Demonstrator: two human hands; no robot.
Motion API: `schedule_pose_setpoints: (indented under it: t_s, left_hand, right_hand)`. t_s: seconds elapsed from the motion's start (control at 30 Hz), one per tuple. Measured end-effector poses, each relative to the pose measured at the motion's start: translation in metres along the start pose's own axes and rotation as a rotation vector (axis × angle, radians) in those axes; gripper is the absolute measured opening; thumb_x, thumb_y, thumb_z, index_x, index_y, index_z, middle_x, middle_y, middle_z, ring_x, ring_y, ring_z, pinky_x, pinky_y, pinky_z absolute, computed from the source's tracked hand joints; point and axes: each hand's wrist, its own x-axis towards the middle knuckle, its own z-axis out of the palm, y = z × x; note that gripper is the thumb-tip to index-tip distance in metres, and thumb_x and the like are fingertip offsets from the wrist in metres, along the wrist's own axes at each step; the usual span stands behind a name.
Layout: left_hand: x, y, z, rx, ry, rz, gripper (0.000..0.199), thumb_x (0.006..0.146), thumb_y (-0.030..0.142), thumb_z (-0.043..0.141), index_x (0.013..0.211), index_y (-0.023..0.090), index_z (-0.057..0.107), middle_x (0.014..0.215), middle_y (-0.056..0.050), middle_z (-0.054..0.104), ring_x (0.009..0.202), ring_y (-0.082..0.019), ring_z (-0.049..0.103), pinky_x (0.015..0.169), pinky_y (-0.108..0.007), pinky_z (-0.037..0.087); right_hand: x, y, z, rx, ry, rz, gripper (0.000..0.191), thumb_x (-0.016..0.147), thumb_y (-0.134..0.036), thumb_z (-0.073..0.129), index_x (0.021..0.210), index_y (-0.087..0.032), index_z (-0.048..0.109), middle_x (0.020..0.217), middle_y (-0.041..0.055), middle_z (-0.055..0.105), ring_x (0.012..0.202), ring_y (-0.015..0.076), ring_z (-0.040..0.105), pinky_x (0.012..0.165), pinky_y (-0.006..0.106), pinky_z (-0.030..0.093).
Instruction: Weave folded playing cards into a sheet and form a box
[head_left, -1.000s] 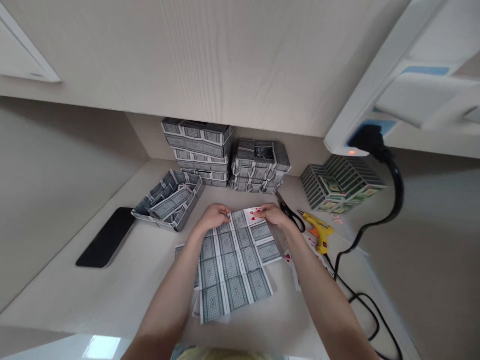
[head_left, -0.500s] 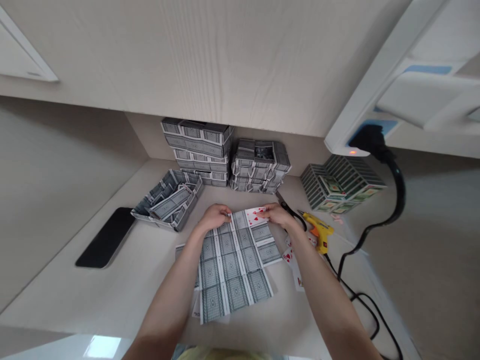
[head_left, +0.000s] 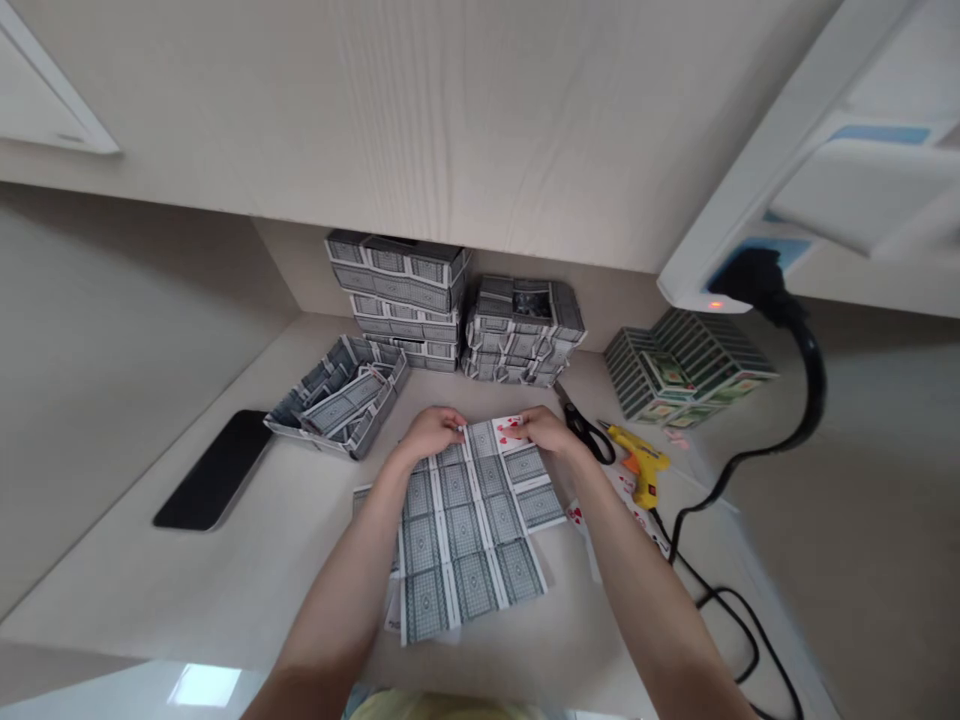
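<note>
The tray (head_left: 381, 412) at left holds card pieces (head_left: 343, 402). The left hand (head_left: 430, 433) pinches the top edge of the card sheet (head_left: 465, 530) on the desk (head_left: 187, 600). Most of its cards look already joined, backs up; the hearts card (head_left: 504, 440) at its top-right corner, held by the right hand (head_left: 547, 430), seems not yet fixed. Farther right, loose cards (head_left: 624, 486) show hearts; no brand is readable.
</note>
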Motion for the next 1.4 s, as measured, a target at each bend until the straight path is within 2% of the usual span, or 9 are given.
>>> schedule_pose_setpoints:
  t_s: [0.17,0.3,0.43,0.6,0.77,0.87,1.0,1.2,1.4]
  left_hand:
    - [-0.003,0.003,-0.005,0.003,-0.111,0.151,0.024,0.064,0.020,0.055,0.084,0.015,0.067,0.084,-0.003,0.069,0.077,-0.015,0.060,0.072,-0.024,0.045]
    - [-0.006,0.006,-0.008,0.089,-0.078,0.195,0.028,0.073,0.034,0.049,0.086,0.018,0.069,0.089,-0.001,0.069,0.085,-0.017,0.058,0.078,-0.024,0.042]
    - [-0.009,0.009,-0.005,0.240,-0.030,0.194,0.038,0.066,0.049,0.058,0.090,0.021,0.068,0.087,0.001,0.068,0.087,-0.018,0.056,0.076,-0.023,0.040]
    - [-0.008,0.010,-0.001,0.300,0.016,0.167,0.038,0.061,0.048,0.064,0.086,0.020,0.069,0.082,0.000,0.068,0.081,-0.017,0.056,0.071,-0.022,0.040]
    - [-0.007,0.013,0.001,0.345,0.062,0.113,0.034,0.060,0.048,0.065,0.080,0.021,0.069,0.074,0.000,0.065,0.076,-0.018,0.056,0.066,-0.023,0.039]
    - [-0.007,0.015,0.004,0.423,0.121,0.090,0.035,0.058,0.048,0.065,0.080,0.021,0.069,0.076,-0.002,0.064,0.078,-0.020,0.055,0.068,-0.025,0.039]
    - [-0.007,0.016,0.007,0.464,0.147,0.099,0.035,0.060,0.048,0.064,0.081,0.021,0.069,0.075,-0.004,0.062,0.080,-0.022,0.055,0.070,-0.027,0.038]
    - [-0.008,0.017,0.008,0.441,0.187,0.053,0.031,0.060,0.044,0.064,0.080,0.021,0.070,0.076,-0.006,0.063,0.079,-0.022,0.055,0.071,-0.029,0.039]
    - [-0.007,0.014,0.009,0.391,0.168,0.097,0.024,0.067,0.040,0.059,0.079,0.022,0.070,0.074,-0.004,0.065,0.075,-0.020,0.056,0.071,-0.028,0.038]
  right_hand:
    - [0.001,-0.001,0.003,-0.195,0.046,-0.060,0.032,0.049,-0.041,0.072,0.058,-0.012,0.061,0.048,-0.0038,0.053,0.045,0.0079,0.043,0.044,0.019,0.031]
    - [0.003,0.002,0.005,-0.220,0.029,-0.080,0.030,0.051,-0.040,0.068,0.058,-0.012,0.061,0.047,-0.0050,0.049,0.046,0.0074,0.040,0.045,0.019,0.031]
    - [0.005,0.004,0.007,-0.205,0.044,-0.081,0.027,0.051,-0.038,0.068,0.058,-0.013,0.061,0.047,-0.0054,0.048,0.046,0.0081,0.041,0.046,0.020,0.031]
    - [0.007,0.003,0.010,-0.203,0.074,-0.073,0.026,0.051,-0.038,0.068,0.059,-0.014,0.062,0.047,-0.0048,0.051,0.047,0.0092,0.043,0.046,0.020,0.032]
    - [-0.006,-0.008,0.016,-0.294,0.288,-0.051,0.030,0.055,-0.041,0.069,0.063,-0.013,0.063,0.053,-0.0015,0.057,0.051,0.0124,0.051,0.048,0.021,0.033]
    - [-0.022,-0.021,0.031,-0.565,0.424,-0.051,0.029,0.064,-0.043,0.064,0.068,-0.014,0.063,0.064,0.0048,0.063,0.065,0.0185,0.059,0.056,0.024,0.037]
    - [-0.042,-0.032,0.061,-0.809,0.541,-0.019,0.036,0.074,-0.031,0.055,0.104,-0.010,0.053,0.086,0.0150,0.065,0.084,0.0235,0.061,0.070,0.028,0.040]
    - [-0.057,-0.028,0.106,-0.702,0.543,0.014,0.065,0.077,-0.023,0.046,0.133,-0.002,0.022,0.103,0.0200,0.061,0.095,0.0279,0.059,0.078,0.033,0.042]
    - [-0.053,-0.018,0.134,-0.607,0.570,-0.110,0.069,0.067,-0.010,0.043,0.131,0.005,0.025,0.137,0.0260,0.029,0.129,0.0310,0.026,0.102,0.040,0.026]
